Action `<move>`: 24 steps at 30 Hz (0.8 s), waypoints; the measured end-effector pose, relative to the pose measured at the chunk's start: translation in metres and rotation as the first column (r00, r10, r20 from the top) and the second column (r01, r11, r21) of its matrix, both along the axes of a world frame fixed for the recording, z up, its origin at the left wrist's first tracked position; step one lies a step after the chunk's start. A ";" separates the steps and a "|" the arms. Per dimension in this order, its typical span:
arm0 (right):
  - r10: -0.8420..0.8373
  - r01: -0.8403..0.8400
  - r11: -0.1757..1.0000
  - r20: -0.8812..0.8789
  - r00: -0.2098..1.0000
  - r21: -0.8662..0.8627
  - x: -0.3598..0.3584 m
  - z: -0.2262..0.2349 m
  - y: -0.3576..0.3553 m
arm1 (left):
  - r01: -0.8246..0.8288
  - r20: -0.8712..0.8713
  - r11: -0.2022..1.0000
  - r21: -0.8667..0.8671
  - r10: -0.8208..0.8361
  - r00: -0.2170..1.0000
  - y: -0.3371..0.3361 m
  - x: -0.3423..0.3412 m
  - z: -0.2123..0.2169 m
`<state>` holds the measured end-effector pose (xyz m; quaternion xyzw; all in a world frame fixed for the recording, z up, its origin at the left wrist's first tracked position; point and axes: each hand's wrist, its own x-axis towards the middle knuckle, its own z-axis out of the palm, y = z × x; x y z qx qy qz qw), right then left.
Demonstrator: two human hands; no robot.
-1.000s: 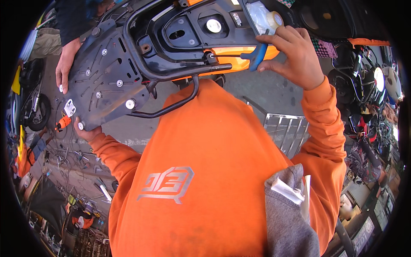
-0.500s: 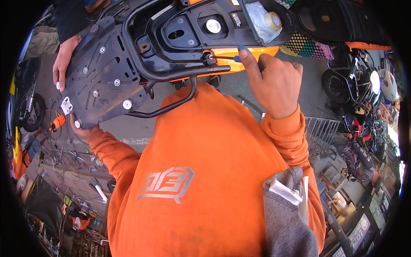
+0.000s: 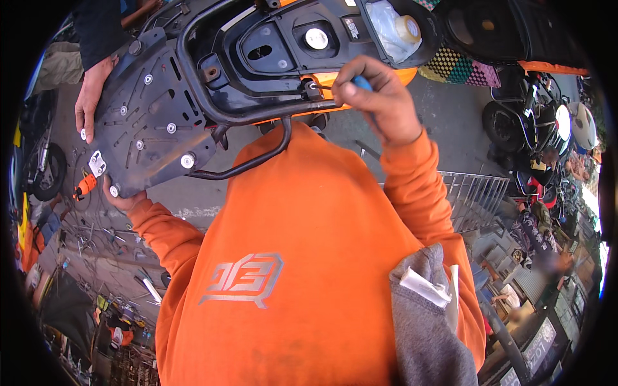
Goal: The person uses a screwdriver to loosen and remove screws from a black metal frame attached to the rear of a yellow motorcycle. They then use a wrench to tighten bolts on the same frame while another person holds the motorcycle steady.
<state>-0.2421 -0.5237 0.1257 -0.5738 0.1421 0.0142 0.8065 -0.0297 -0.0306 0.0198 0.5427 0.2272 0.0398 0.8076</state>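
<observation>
A blue-handled tool (image 3: 362, 83) with a thin dark shaft is in my right hand (image 3: 380, 96); its exact kind is partly hidden by my fingers. The shaft reaches left to a bolt (image 3: 311, 86) at the side of a black tubular rack frame (image 3: 257, 120) on a motorcycle's orange and black tail. My left hand (image 3: 125, 201) grips the near left corner of a flat black slotted rack plate (image 3: 154, 154), its fingers partly under it. Several silver round fasteners dot this plate. A small silver bracket (image 3: 97, 164) sticks out from the plate's left edge.
Another person's hand (image 3: 93, 96) rests on the plate's far left edge. A plastic bag with a tape roll (image 3: 407, 29) lies in the tail's tray. An orange and black tool (image 3: 85, 186) is below left on the ground. A parked motorcycle (image 3: 515, 122) and a metal grille (image 3: 476, 193) are at right.
My right hand has turned and moved left and slightly down, its fingers now curled around the blue handle. The left hand stays at the plate's corner. The whole plate has shifted slightly in view.
</observation>
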 end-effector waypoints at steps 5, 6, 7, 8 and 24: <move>-0.757 0.731 0.644 0.047 0.652 0.228 0.024 -0.017 0.049 | -0.025 -0.021 1.000 0.007 0.025 0.999 -0.005 -0.005 0.004; -0.780 0.754 0.623 0.093 0.619 0.211 0.029 -0.021 0.051 | -0.004 -0.023 1.000 -0.006 0.004 1.000 -0.006 -0.004 0.006; -0.784 0.755 0.620 0.180 0.594 0.211 0.031 -0.026 0.051 | -0.030 -0.044 0.999 -0.009 0.030 0.999 -0.006 -0.003 0.007; -0.737 0.735 0.668 0.239 0.632 0.117 0.031 -0.031 0.050 | 0.007 -0.027 1.000 -0.007 -0.007 1.000 -0.007 -0.002 0.007; 0.248 0.112 -0.383 0.014 0.969 -0.917 -0.008 0.027 -0.031 | -0.045 -0.065 0.998 -0.054 0.042 0.997 -0.009 -0.006 0.009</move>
